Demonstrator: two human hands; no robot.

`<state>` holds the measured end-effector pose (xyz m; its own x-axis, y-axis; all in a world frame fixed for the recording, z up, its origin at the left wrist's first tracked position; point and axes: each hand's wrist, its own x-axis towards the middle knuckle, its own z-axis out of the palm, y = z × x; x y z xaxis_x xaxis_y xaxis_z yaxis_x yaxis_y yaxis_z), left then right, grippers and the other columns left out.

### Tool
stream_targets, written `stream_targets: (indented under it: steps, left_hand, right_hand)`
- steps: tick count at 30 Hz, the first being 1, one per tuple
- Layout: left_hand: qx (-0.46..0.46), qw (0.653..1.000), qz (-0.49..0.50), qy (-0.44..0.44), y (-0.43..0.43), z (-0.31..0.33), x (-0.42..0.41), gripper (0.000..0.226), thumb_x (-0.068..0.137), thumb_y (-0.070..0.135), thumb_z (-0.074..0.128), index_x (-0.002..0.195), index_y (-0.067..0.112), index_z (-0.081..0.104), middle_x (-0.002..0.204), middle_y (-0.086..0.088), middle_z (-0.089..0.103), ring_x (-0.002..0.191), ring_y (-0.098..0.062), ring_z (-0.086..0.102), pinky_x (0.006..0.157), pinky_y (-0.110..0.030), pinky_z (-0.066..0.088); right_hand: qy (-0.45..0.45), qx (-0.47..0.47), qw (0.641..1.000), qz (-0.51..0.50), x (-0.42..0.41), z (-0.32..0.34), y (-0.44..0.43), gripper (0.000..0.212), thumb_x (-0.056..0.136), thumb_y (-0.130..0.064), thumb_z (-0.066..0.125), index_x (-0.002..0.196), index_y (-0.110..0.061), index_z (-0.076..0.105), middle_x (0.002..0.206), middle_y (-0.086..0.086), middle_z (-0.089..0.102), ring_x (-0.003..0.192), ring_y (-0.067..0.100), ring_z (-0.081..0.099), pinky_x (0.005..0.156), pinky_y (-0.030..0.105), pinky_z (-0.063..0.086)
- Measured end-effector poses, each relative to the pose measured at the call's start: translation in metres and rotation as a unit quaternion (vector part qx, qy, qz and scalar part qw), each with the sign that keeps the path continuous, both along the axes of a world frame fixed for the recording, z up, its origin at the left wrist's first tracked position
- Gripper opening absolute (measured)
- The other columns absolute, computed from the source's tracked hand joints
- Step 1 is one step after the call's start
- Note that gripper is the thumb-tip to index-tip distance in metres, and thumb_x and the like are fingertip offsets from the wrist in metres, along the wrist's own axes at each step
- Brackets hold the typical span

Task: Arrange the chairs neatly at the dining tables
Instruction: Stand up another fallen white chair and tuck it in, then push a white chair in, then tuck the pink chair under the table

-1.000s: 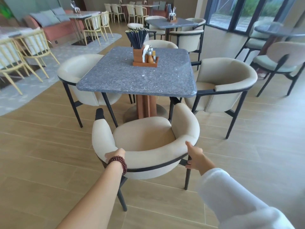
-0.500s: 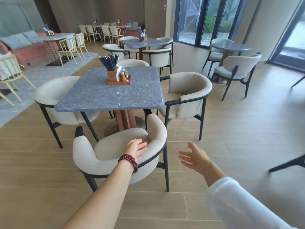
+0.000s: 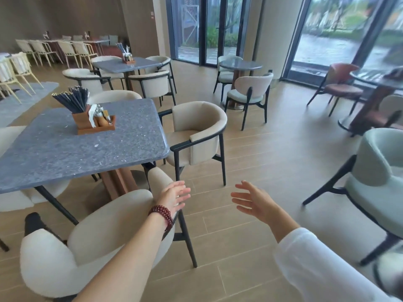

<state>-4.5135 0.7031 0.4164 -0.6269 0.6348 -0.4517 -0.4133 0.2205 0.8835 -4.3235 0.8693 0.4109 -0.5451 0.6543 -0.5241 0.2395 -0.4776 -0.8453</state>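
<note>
Reaching forward, left hand point(image 3: 175, 198) and right hand point(image 3: 254, 201) spread, empty.

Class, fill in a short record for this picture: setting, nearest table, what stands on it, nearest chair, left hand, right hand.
setting: dining room
nearest table: grey stone-top table
on it: wooden caddy with chopsticks
nearest chair: cream armchair, tucked at table
left hand: open, empty, by chair's arm
right hand: open, empty, over the floor

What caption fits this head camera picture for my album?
Both open hands, left hand and right hand, hover beside the cream chair at the grey table.
</note>
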Motion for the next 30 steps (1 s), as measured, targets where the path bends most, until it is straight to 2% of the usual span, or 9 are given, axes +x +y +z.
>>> stream_targets:
  steps: [4, 10, 18, 26, 30]
  left_hand:
    - [0.012, 0.999, -0.043, 0.032, 0.040, 0.015, -0.010, 0.016, 0.093, 0.013, 0.051, 0.102, 0.020, 0.062, 0.104, -0.005, 0.070, 0.094, -0.021, 0.066, 0.100, -0.043, 0.044]
    - [0.029, 0.994, -0.083, 0.069, 0.092, 0.026, -0.014, 0.017, 0.090, 0.015, 0.055, 0.103, 0.019, 0.064, 0.102, -0.005, 0.072, 0.098, -0.023, 0.067, 0.096, -0.043, 0.046]
    - [0.031, 0.989, -0.114, 0.094, 0.174, 0.038, -0.010, 0.015, 0.092, 0.015, 0.053, 0.100, 0.021, 0.064, 0.105, -0.007, 0.072, 0.099, -0.023, 0.066, 0.096, -0.043, 0.046]
    - [0.049, 0.990, -0.087, 0.096, 0.285, 0.053, 0.013, 0.014, 0.091, 0.015, 0.054, 0.096, 0.022, 0.065, 0.105, -0.009, 0.071, 0.093, -0.022, 0.067, 0.094, -0.040, 0.045]
    - [0.058, 0.992, -0.066, 0.096, 0.342, 0.061, 0.025, 0.014, 0.090, 0.015, 0.054, 0.096, 0.021, 0.065, 0.098, -0.006, 0.072, 0.091, -0.022, 0.067, 0.094, -0.041, 0.046]
  right_hand:
    - [0.005, 0.016, 1.000, -0.016, -0.001, 0.009, 0.027, 0.031, 0.098, -0.039, 0.050, 0.112, -0.016, 0.067, 0.109, 0.009, 0.072, 0.104, 0.025, 0.067, 0.084, 0.036, 0.055]
    - [0.013, 0.027, 0.999, -0.039, 0.010, 0.012, 0.069, 0.031, 0.095, -0.038, 0.054, 0.112, -0.015, 0.068, 0.109, 0.009, 0.072, 0.104, 0.024, 0.067, 0.083, 0.035, 0.053]
    - [0.027, 0.041, 0.997, -0.051, 0.025, 0.022, 0.147, 0.029, 0.096, -0.036, 0.054, 0.110, -0.015, 0.068, 0.109, 0.009, 0.072, 0.104, 0.024, 0.067, 0.088, 0.037, 0.053]
    - [0.028, 0.056, 0.998, -0.032, 0.044, 0.035, 0.266, 0.029, 0.095, -0.035, 0.056, 0.111, -0.014, 0.068, 0.111, 0.010, 0.072, 0.105, 0.025, 0.067, 0.091, 0.038, 0.052]
    - [0.025, 0.067, 0.997, -0.015, 0.059, 0.050, 0.330, 0.030, 0.095, -0.035, 0.056, 0.113, -0.014, 0.068, 0.111, 0.009, 0.072, 0.106, 0.024, 0.067, 0.094, 0.040, 0.051]
